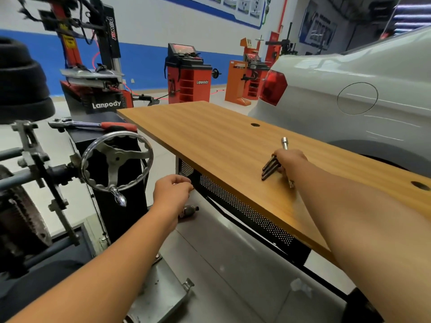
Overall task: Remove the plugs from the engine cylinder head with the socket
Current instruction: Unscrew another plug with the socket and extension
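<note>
Two bare forearms reach out from the bottom of the view. Left hand (173,191) is low beside the near edge of the wooden tabletop (221,141), its fingers curled under, knuckles up; whether they pinch anything I cannot tell. Just below it, a small dark bottle (190,210) lies on the grey floor.

Over to the right hand (290,163), resting on the tabletop: its fingers are wrapped round a bundle of dark spark plugs (270,167) that fans out toward the left. A long silver socket (285,143) pokes out beyond the knuckles, lying on the wood.

Further left, a chrome handwheel (116,162) sits on the engine stand, and behind it a ratchet wrench (93,124) with a red grip rests on a black cabinet top. Beyond: a grey car (349,89) on the right, red Lanpody wheel balancer (189,75) at the back wall.
</note>
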Motion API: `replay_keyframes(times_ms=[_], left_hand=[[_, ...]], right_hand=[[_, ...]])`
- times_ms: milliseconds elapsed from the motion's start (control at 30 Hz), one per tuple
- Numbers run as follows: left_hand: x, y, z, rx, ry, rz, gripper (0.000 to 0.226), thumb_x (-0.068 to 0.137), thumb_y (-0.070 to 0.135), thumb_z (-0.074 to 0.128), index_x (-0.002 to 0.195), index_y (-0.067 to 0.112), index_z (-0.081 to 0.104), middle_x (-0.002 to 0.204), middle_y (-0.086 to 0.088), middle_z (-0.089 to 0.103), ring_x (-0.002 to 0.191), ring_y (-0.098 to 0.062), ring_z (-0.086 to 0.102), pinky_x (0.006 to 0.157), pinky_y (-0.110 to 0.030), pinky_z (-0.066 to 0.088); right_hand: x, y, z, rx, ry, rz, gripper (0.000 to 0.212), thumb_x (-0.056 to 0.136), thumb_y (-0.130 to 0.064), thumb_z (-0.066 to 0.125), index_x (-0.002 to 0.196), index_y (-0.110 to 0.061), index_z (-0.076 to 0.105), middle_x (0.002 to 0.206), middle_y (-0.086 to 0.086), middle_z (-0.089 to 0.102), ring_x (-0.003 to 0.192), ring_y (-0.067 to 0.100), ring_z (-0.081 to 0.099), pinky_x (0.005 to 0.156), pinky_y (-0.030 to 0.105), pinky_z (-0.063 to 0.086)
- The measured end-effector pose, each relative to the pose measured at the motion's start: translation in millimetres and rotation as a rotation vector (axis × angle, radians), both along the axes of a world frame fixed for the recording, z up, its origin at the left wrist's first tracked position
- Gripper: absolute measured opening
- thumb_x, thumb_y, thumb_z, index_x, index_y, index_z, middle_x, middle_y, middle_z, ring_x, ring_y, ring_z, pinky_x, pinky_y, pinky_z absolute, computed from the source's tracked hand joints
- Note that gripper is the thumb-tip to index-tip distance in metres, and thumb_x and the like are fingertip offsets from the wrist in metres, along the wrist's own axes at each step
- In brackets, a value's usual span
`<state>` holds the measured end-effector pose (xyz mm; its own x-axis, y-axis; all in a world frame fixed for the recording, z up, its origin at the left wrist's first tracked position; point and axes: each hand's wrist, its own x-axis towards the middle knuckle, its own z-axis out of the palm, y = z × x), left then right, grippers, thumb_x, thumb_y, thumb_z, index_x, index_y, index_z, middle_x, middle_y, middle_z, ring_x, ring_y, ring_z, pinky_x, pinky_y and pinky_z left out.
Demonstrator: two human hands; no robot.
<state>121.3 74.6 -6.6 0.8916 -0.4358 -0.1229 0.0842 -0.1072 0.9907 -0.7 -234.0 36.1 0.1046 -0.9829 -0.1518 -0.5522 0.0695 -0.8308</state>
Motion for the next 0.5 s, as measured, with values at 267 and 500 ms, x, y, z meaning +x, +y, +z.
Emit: replay_keyframes(times_ms=[267,500], left_hand=[[5,27,8,-0.005,0.020,0.022,0.014,0.094,0.003,0.063,0.093,0.013,0.072,0.076,-0.005,0.057,0.054,-0.015,0.042,0.036,-0.021,0.030],[18,58,19,-0.006,-0.021,0.075,0.014,0.094,0.003,0.063,0.094,0.014,0.072,0.076,-0.003,0.059,0.058,-0.015,0.047,0.046,-0.022,0.033]], right_hand=[[-18,8,5,0.147,-0.182,-0.090,0.019,0.103,-0.022,0.053,0.115,-0.007,0.052,0.093,0.016,0.073,0.064,0.020,0.074,0.043,0.025,0.041],[-12,26,13,0.058,-0.286,-0.241,0.033,0.098,-0.023,0.057,0.125,-0.005,0.057,0.102,0.012,0.070,0.071,0.017,0.066,0.052,0.029,0.047]])
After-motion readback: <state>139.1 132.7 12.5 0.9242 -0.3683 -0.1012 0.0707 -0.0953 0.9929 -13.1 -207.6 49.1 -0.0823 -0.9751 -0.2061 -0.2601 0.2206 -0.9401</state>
